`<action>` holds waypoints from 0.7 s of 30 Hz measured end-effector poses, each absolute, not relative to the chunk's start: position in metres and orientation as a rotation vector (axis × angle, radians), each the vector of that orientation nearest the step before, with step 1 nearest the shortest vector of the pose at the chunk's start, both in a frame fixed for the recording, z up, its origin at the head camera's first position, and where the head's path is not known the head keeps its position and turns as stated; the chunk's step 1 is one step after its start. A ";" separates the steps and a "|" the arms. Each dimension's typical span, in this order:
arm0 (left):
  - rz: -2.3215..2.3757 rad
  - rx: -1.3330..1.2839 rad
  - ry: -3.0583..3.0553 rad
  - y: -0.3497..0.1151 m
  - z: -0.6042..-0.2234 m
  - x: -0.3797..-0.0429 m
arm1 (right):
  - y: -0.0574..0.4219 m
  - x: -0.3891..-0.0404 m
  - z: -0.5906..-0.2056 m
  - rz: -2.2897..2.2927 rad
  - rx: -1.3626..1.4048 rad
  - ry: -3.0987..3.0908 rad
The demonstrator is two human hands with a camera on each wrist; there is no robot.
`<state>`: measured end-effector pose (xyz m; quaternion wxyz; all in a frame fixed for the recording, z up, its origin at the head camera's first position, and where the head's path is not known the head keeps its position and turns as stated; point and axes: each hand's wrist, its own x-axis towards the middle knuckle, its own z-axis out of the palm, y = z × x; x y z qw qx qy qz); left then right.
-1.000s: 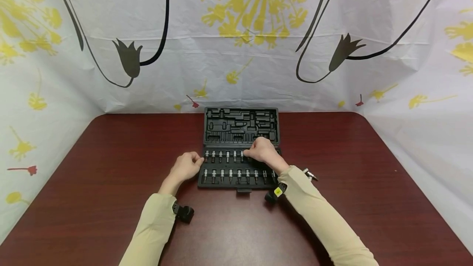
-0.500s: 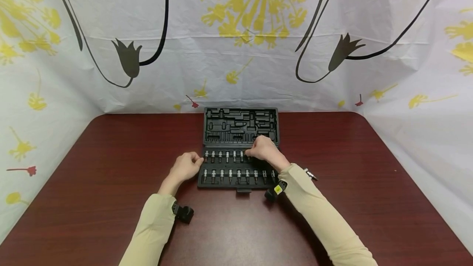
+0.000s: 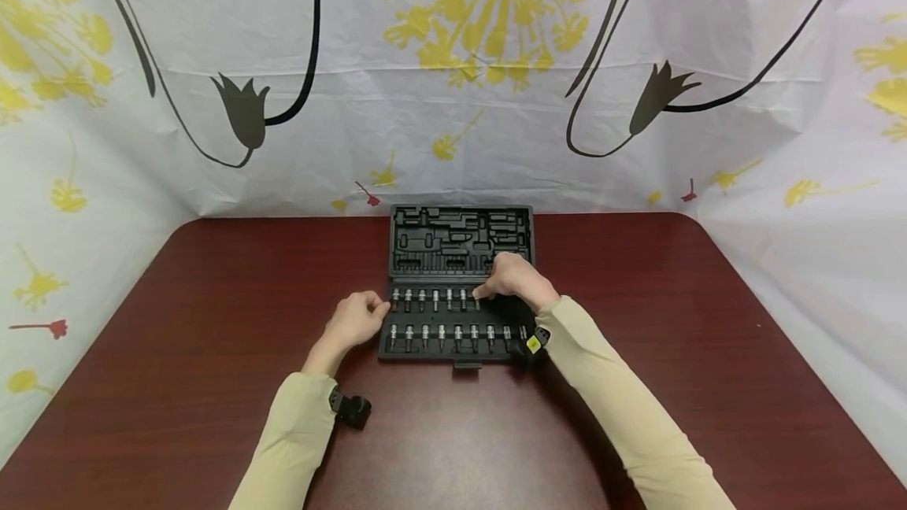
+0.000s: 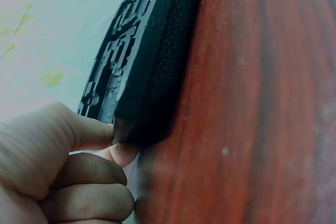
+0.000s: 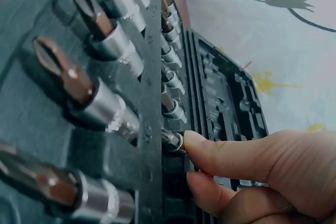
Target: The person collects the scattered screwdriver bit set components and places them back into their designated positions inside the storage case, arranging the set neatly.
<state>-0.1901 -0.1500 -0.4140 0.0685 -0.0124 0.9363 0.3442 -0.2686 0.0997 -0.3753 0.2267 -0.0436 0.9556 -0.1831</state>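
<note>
A black bit socket case [image 3: 432, 317] lies open on the table, its molded lid [image 3: 462, 238] laid back behind it. My left hand [image 3: 354, 317] pinches the case's left edge; in the left wrist view its thumb [image 4: 92, 132] is at the corner, the index fingertip just under it. My right hand [image 3: 513, 278] is over the back row. In the right wrist view its straight thumb [image 5: 215, 153] presses the end of a bit socket [image 5: 172, 139] seated there, with the index fingertip apart below. Several bit sockets [image 3: 458, 334] fill the front row.
The dark red wooden table [image 3: 234, 321] reaches back to a white patterned curtain [image 3: 460, 140]. A latch [image 3: 467, 366] juts from the case's front edge. The right sleeve [image 3: 609, 384] passes beside the case's front right corner.
My right hand has shifted slightly right and back, and the bit socket under its thumb now shows. The sleeve now hides the loose bit socket right of the case. The left hand stays put.
</note>
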 end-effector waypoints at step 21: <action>1.076 -0.033 2.803 -0.149 -0.414 -0.188 | 0.109 -0.255 -0.377 -0.745 -0.165 2.649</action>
